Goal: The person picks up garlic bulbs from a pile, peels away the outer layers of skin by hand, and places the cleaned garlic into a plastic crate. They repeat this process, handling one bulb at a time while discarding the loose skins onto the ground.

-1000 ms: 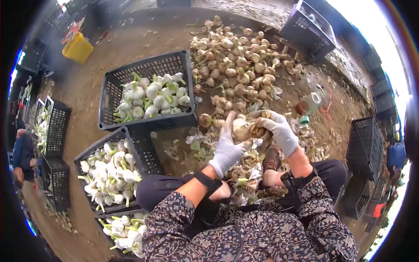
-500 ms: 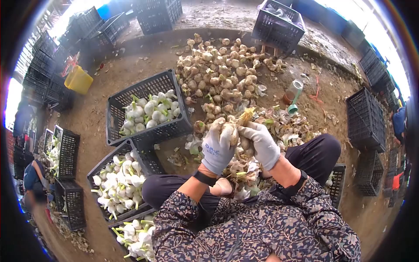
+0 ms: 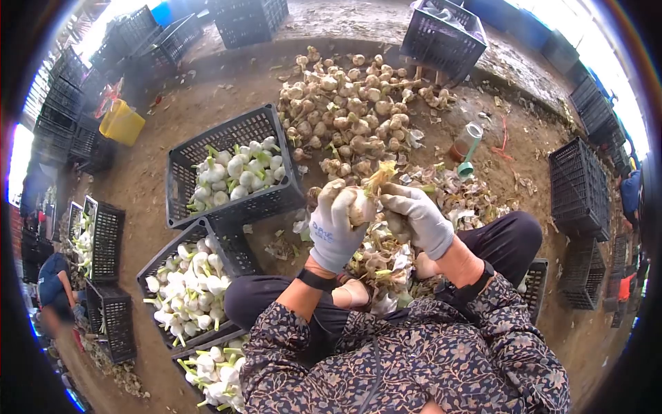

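My left hand (image 3: 336, 231), in a white work glove with blue print, is closed round a garlic bulb (image 3: 361, 207). A dry yellowish stalk (image 3: 380, 176) sticks up from the bulb. The gloved right hand (image 3: 419, 219) has its fingers pinched together against the bulb's right side, by the base of the stalk. Exactly what lies between those fingertips is hidden. Below both hands, a heap of shed garlic skins (image 3: 380, 265) lies between my legs. Past them spreads a pile of unpeeled garlic (image 3: 352, 103) on the ground.
Black crates of clean white garlic stand at my left: one farther crate (image 3: 238, 219), one nearer crate (image 3: 153, 276). A jar with brown contents (image 3: 460, 148) and a green lid or scoop (image 3: 465, 168) lies to the right. A yellow container (image 3: 123, 123) and another person (image 3: 54, 279) are at far left.
Both hands have shifted slightly apart. The left hand has turned, so more of the bulb's pale side shows. The right fingers have moved a little toward me along the bulb.
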Demonstrator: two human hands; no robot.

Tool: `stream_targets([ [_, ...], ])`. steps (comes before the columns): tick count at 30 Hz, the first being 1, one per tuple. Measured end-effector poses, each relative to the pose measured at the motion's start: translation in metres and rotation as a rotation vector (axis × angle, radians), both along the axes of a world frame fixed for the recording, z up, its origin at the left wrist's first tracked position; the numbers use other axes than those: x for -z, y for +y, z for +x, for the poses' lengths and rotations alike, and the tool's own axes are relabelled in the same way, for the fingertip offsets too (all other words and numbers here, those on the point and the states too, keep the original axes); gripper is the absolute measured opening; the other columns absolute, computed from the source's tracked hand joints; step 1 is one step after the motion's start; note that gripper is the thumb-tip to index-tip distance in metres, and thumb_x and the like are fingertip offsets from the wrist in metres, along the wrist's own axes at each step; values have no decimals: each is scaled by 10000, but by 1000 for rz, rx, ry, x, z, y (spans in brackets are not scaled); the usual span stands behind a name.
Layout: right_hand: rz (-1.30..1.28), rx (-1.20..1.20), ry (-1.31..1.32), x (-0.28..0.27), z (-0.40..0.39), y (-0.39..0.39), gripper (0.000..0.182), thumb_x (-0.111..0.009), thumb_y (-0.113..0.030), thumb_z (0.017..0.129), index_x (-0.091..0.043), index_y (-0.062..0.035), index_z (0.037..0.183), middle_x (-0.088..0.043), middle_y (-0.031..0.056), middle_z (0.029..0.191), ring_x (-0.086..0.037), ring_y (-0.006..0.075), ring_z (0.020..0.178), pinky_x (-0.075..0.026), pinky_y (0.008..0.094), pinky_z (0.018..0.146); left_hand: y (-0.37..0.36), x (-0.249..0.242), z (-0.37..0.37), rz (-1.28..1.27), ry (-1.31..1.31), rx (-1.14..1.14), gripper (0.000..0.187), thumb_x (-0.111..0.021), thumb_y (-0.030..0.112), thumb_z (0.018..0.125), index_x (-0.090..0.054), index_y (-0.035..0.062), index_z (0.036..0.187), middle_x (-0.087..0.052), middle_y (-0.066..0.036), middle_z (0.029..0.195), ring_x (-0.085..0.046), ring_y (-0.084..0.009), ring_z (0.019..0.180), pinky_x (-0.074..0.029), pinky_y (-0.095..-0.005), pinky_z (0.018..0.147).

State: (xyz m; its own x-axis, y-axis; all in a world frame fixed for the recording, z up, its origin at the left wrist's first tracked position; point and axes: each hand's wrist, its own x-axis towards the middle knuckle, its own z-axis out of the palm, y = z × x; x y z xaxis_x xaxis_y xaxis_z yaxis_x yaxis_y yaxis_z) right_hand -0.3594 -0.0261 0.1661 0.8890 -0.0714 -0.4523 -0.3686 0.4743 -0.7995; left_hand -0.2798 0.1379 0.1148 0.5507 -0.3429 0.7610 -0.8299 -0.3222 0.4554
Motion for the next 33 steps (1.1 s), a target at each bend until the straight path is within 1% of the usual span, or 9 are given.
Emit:
stream_targets([
  [5,-228,-56,-11,8,11,3,186,-633,-218,929,-659,-122,1086,-589,14,588,-531,103,432,-374,249,384,1,6,3,92,-102,-21,512,-783,147,765,-448,67,1144,-521,-202,1164,-613,-373,970,-544,-417,736],
  [8,-1542,-64,-602,45,14,-19,234,-628,-202,916,-666,-176,1145,-655,104,670,-636,189,521,-470,308,470,2,-4,4,-22,80,0,516,-779,140,763,-442,53,1144,-511,-195,1143,-597,-350,976,-526,-404,791],
  [9,-1849,-486,-154,4,10,-15,351,-612,-181,913,-632,-250,1256,-681,174,800,-691,255,642,-523,356,568,1,-8,4,-78,171,16,518,-779,136,762,-440,49,1143,-508,-192,1135,-592,-342,978,-518,-400,812],
  [13,-604,-154,-137,17,2,-39,401,-596,-206,954,-572,-152,1351,-646,30,662,-609,110,514,-463,249,467,2,-5,9,-86,144,14,533,-784,138,747,-440,41,1142,-507,-191,1128,-598,-347,962,-527,-396,801],
  [17,-103,37,-21,-5,3,-10,270,-607,-203,952,-659,-61,1175,-585,-15,603,-493,43,429,-356,193,370,-4,1,4,25,-59,1,495,-784,147,758,-470,66,1132,-534,-195,1142,-625,-376,945,-555,-407,728],
  [24,-445,-75,-10,-4,12,-2,171,-604,-218,941,-681,-77,998,-604,16,608,-553,107,482,-430,252,437,2,-3,4,165,-166,-11,464,-787,131,758,-485,78,1107,-547,-197,1127,-633,-373,904,-552,-414,673],
  [26,-1578,-281,-205,9,8,-10,275,-603,-178,909,-657,-129,1174,-680,149,860,-661,265,699,-529,386,687,5,-6,8,119,-132,-20,482,-796,126,747,-480,79,1108,-546,-200,1127,-634,-374,891,-552,-415,673],
  [28,-1706,-452,-181,17,4,-24,310,-611,-224,925,-639,-136,1221,-702,87,896,-659,179,688,-530,321,624,6,-6,10,84,-108,-24,496,-804,122,738,-477,78,1108,-546,-202,1128,-633,-375,883,-552,-416,674],
  [33,-365,-86,-69,8,2,-12,292,-646,-255,919,-666,-91,1160,-664,-41,844,-603,48,668,-472,200,523,2,-4,5,106,-156,-13,467,-783,142,764,-488,82,1120,-558,-198,1129,-639,-370,884,-551,-414,681],
])
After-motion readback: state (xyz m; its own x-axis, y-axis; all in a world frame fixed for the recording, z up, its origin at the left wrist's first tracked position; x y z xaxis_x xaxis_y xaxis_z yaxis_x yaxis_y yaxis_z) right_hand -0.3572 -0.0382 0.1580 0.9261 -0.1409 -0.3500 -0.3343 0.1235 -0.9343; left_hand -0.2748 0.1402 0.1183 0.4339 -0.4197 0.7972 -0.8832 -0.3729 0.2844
